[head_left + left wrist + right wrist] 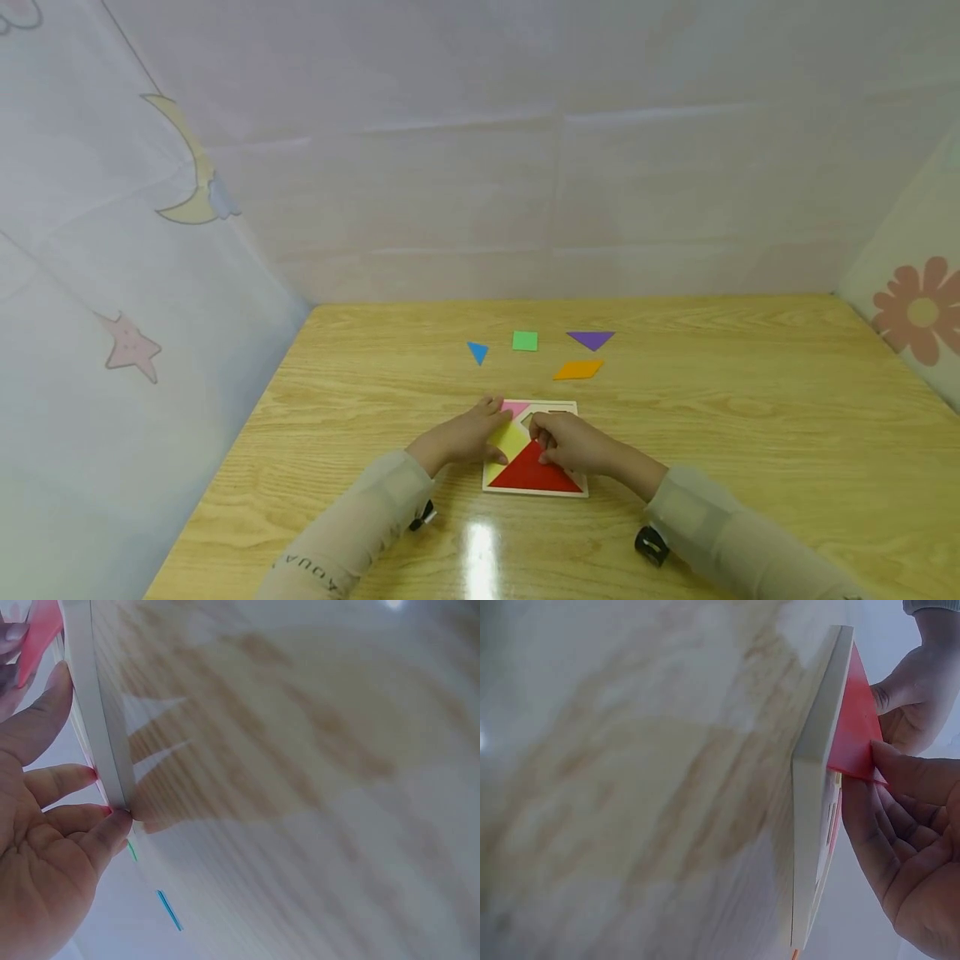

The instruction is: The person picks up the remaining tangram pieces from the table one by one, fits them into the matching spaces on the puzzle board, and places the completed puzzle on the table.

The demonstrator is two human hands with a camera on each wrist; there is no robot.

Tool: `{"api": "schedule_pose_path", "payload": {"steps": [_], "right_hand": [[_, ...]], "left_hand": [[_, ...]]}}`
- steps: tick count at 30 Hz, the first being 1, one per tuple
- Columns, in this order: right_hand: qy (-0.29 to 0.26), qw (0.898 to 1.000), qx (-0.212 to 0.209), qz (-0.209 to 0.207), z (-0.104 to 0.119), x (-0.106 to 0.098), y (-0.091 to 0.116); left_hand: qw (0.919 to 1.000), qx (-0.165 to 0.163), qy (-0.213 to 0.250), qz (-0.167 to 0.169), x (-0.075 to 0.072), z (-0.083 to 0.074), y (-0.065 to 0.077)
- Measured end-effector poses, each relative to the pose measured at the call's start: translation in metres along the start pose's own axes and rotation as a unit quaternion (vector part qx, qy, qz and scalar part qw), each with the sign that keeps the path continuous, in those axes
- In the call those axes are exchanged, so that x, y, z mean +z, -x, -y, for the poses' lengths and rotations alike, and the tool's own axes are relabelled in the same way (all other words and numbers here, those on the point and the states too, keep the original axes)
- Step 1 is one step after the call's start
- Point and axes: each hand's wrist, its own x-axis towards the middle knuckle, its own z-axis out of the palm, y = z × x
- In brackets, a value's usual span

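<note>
A pale tangram board [536, 493] lies on the wooden table in the head view. My right hand [576, 443] pinches a large red triangle [534, 473] near its upper corner, between thumb and fingers. In the right wrist view, the red triangle [857, 724] is tilted, its pinched corner raised off the board. My left hand [463, 435] rests along the board's left side with fingers extended; the left wrist view shows fingertips touching the board's edge [101, 727]. A yellow triangle [513, 442] and a pink triangle [517, 408] lie in the board, partly covered by the left hand.
Beyond the board lie a blue triangle [478, 352], a green square [525, 341], a purple triangle [592, 340] and an orange parallelogram [578, 370]. A printed cloth [465, 208] hangs behind the table's far edge.
</note>
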Motion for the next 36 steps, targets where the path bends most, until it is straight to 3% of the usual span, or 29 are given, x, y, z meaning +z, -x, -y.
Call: {"api": "schedule_pose_path", "payload": {"steps": [21, 36], "right_hand": [[0.042, 0.999, -0.009, 0.008, -0.0037, 0.0029, 0.0032], [0.039, 0.999, 0.009, 0.033, -0.0048, 0.0014, -0.0004]], "left_hand": [[0.9999, 0.014, 0.002, -0.003, 0.0015, -0.0008, -0.0013], [1.0000, 0.004, 0.004, 0.000, -0.0013, 0.0005, -0.0005]]}}
